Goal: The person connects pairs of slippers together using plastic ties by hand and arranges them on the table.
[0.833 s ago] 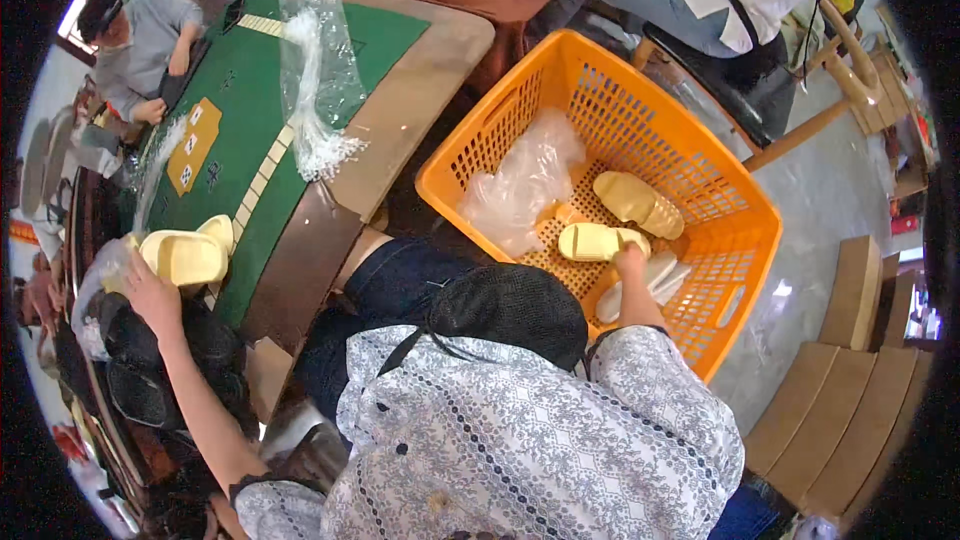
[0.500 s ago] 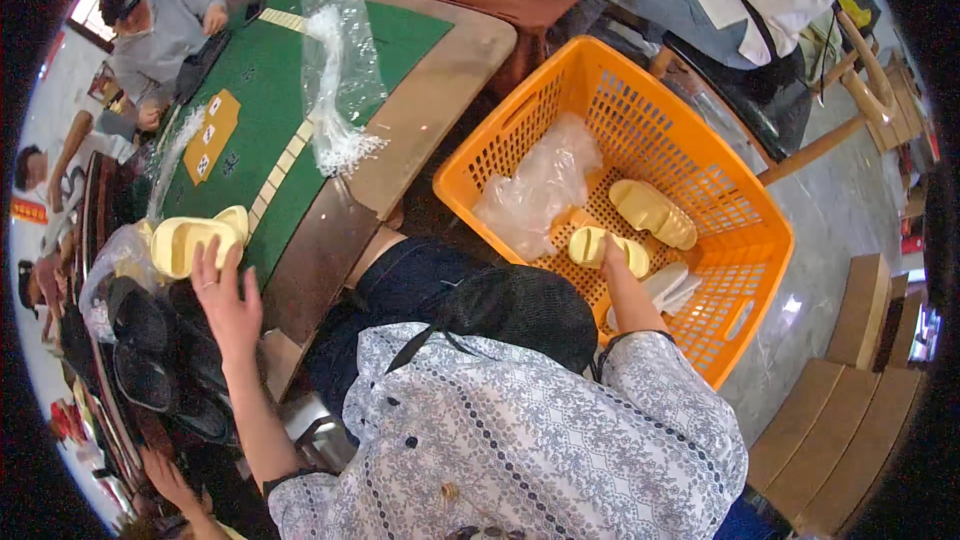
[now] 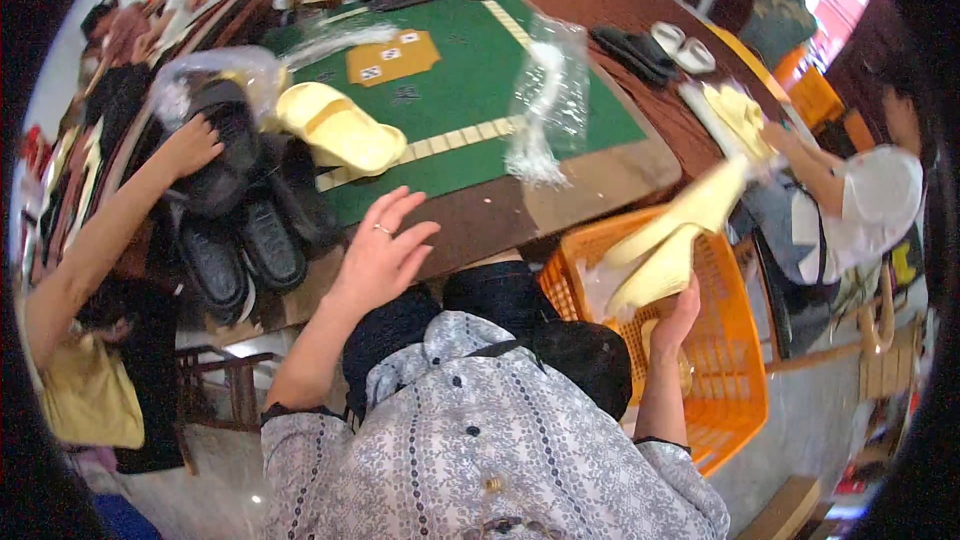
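now the right hand (image 3: 678,312) is gripping a pair of yellow slippers (image 3: 672,238), lifting them out of the orange basket (image 3: 735,360) they lay in a moment ago — the left hand (image 3: 378,258), fingers spread and empty, is hovering over the table (image 3: 480,225), off the other yellow slippers (image 3: 340,130).

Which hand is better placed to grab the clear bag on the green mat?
Left, probably. The left hand is open and empty near the table edge, closer to the bag; the right hand already grips yellow slippers.
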A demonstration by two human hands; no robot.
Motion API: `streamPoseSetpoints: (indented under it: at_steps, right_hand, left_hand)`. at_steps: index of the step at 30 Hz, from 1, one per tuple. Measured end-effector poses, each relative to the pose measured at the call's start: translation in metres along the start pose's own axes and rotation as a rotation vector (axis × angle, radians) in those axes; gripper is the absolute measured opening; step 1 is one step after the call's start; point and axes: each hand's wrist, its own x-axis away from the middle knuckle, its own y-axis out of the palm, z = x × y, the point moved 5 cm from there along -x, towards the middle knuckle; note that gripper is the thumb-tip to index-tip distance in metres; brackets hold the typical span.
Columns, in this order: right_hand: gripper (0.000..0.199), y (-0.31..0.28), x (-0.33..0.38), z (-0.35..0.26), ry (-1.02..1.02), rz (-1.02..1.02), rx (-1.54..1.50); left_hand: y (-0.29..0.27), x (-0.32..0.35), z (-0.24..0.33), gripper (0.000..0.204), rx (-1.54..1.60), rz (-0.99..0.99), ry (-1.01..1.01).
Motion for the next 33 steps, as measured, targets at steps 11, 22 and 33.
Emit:
streamPoseSetpoints:
  at_steps: [11,22,33]
  right_hand:
    - [0.036,0.251,0.018,-0.072,-0.798,-1.223,0.496]
    - [0.036,0.276,0.068,-0.066,-0.87,-1.121,1.0]
    - [0.025,0.202,0.011,-0.069,-1.077,-1.188,1.113]
  left_hand:
    - [-0.02,0.036,-0.023,0.074,-0.102,0.194,-0.429]
    - [0.024,0.034,-0.032,0.082,-0.074,0.137,-0.734]
    - [0.009,0.04,-0.067,0.05,0.075,0.06,-0.511]
